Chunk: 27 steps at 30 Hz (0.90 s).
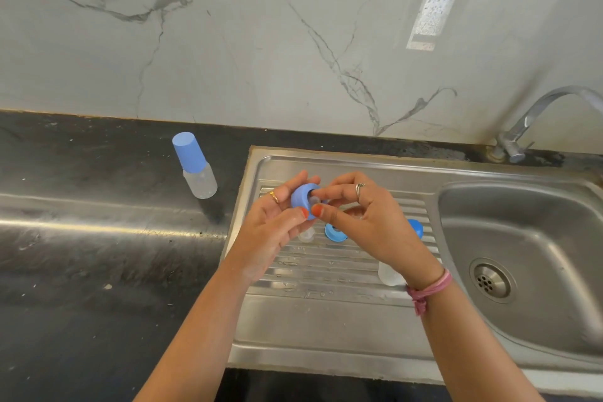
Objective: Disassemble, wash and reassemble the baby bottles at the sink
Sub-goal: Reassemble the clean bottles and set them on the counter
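My left hand (277,215) grips a blue screw ring (301,197) above the ribbed drainboard (326,271). My right hand (362,215) pinches the clear teat (316,202) sitting in that ring. On the drainboard below lie a second blue ring (334,232), a clear teat (306,235), a blue cap (416,228) partly hidden by my right hand, and a clear bottle body (390,274) behind my right wrist. An assembled bottle with a blue cap (195,166) stands upright on the dark counter to the left.
The steel sink basin (528,238) with its drain (491,281) lies to the right, the tap (535,117) behind it. Dark counter (98,271) stretches left. A marble-patterned wall (261,42) closes the back. Water drops dot the drainboard.
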Tool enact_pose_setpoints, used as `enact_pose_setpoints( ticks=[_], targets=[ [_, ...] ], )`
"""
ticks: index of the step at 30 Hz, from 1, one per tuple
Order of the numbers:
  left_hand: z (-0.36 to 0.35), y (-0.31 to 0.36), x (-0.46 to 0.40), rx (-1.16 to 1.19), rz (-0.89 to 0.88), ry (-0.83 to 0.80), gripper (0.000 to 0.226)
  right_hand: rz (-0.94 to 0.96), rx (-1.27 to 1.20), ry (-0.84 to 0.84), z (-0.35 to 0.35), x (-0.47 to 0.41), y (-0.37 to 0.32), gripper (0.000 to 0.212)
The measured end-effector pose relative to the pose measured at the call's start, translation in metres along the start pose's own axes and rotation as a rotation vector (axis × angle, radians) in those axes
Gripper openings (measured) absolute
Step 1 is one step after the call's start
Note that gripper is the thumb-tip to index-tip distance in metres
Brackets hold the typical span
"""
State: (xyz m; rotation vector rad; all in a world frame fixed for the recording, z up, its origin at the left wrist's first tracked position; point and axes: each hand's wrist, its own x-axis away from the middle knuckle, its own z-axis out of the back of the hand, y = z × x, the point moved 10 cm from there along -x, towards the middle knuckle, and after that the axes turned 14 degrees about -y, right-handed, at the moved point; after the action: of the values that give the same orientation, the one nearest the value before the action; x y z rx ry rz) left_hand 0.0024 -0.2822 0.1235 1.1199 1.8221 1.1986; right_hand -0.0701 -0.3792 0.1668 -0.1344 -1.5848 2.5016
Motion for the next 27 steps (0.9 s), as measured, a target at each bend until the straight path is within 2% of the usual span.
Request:
enact_pose_setpoints(
  ticks=[4, 9, 13, 18, 27],
  targets=[
    [-0.007, 0.006, -0.004, -0.096, 0.007, 0.027, 0.058, 0.037, -0.014, 0.094, 0.010, 0.001, 0.001, 0.009],
    [-0.013, 0.014, -0.008, -0.089, -0.066, 0.053, 0.040, 0.221, 0.042, 0.255, 0.016, 0.010, -0.020, 0.013],
    [-0.019, 0.022, -0.010, -0.041, -0.149, 0.023, 0.034, 0.318, -0.054, 0.334, 0.016, 0.016, -0.026, 0.012],
    [-0.021, 0.025, -0.011, -0.060, -0.183, 0.034, 0.031, 0.303, -0.188, 0.377, 0.018, 0.019, -0.021, 0.016],
    [-0.021, 0.021, -0.015, -0.047, -0.165, 0.008, 0.030, 0.240, -0.258, 0.371, 0.020, 0.017, -0.014, 0.018]
  ],
)
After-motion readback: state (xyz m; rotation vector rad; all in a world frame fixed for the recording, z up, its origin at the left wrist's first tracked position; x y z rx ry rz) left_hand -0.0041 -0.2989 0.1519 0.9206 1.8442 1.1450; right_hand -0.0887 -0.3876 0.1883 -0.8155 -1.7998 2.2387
